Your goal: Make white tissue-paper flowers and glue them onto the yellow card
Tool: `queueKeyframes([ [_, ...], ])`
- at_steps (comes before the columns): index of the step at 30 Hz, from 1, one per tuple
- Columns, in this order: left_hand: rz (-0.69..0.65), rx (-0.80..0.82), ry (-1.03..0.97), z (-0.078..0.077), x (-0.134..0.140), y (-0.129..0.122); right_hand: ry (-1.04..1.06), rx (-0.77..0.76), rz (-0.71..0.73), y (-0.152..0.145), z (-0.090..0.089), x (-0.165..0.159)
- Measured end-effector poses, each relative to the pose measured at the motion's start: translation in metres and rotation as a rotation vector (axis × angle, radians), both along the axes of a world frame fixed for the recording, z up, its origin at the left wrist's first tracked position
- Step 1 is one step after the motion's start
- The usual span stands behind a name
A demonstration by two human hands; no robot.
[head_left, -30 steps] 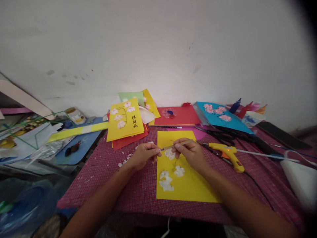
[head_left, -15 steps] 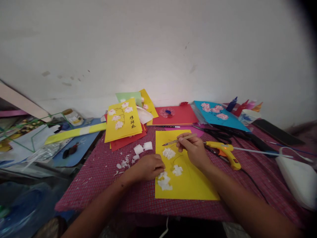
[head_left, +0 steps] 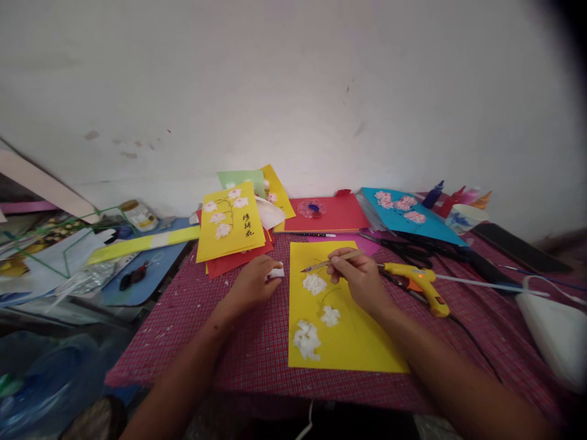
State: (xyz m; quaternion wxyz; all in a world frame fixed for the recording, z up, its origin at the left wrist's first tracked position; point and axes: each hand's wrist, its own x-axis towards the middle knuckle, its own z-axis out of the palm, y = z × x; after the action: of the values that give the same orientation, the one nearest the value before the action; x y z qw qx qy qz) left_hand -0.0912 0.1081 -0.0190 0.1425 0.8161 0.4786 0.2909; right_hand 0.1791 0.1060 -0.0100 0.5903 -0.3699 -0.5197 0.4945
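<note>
My right hand [head_left: 355, 275] grips a slim paintbrush [head_left: 316, 266], its dark tip pointing left above a yellow sheet [head_left: 367, 342]. Clusters of white paper petals lie on that sheet: an upper one [head_left: 314, 283], a smaller one [head_left: 330, 316] and a larger lower-left one [head_left: 306, 340]. Faint curved lines run between them. Left of the sheet, my left hand [head_left: 257, 282] has thumb and fingers closed round a small white paper piece [head_left: 276, 272]; whether it is off the cloth I cannot tell. This hand hides most of the other paper scraps.
Right of the sheet lies a yellow glue gun [head_left: 417, 276] with its cord. Black scissors [head_left: 403, 250] and a blue flower card [head_left: 413, 214] are behind it. Finished yellow cards [head_left: 229, 229] are stacked back left. A red sheet [head_left: 339, 214] bears a clear dish [head_left: 312, 209].
My left hand has moved left and up from the lower-left petals to the white paper pieces, uncovering that cluster. My right hand and the paintbrush stay nearly in place.
</note>
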Motion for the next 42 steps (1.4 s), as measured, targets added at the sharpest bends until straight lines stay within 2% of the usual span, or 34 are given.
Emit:
queueKeyframes([
  [5, 0.002, -0.013, 0.123, -0.012, -0.004, 0.007, 0.01, 0.012, 0.008, -0.001, -0.001, -0.001],
  [17, -0.017, 0.037, 0.203, -0.014, -0.003, 0.011, -0.01, 0.018, 0.001, -0.002, 0.001, -0.001],
  [22, 0.095, -0.007, 0.283, -0.011, -0.002, 0.009, -0.011, 0.031, 0.002, -0.002, 0.001, -0.001],
  [26, 0.212, -0.021, 0.253, -0.005, -0.002, 0.008, -0.03, 0.032, 0.011, -0.001, 0.001, -0.001],
  [29, 0.294, -0.008, 0.112, -0.001, -0.002, 0.006, -0.035, 0.019, 0.027, -0.001, 0.001, 0.0],
  [31, 0.352, -0.033, -0.066, 0.0, -0.002, 0.006, -0.038, 0.009, 0.036, -0.001, 0.001, 0.0],
  [33, 0.381, -0.133, -0.296, 0.002, -0.001, 0.005, -0.044, 0.002, 0.046, -0.002, 0.002, -0.001],
  [36, 0.341, -0.381, -0.681, 0.003, 0.003, 0.004, -0.048, 0.004, 0.078, -0.005, 0.003, -0.002],
  [38, 0.276, -0.535, -0.859, 0.004, 0.008, 0.003, -0.049, 0.009, 0.11, -0.006, 0.004, -0.003],
  [40, 0.209, -0.63, -0.929, 0.005, 0.013, 0.001, -0.052, 0.007, 0.141, -0.007, 0.004, -0.004],
  [42, 0.178, -0.645, -0.895, 0.006, 0.017, -0.001, -0.057, -0.001, 0.158, -0.007, 0.003, -0.005],
])
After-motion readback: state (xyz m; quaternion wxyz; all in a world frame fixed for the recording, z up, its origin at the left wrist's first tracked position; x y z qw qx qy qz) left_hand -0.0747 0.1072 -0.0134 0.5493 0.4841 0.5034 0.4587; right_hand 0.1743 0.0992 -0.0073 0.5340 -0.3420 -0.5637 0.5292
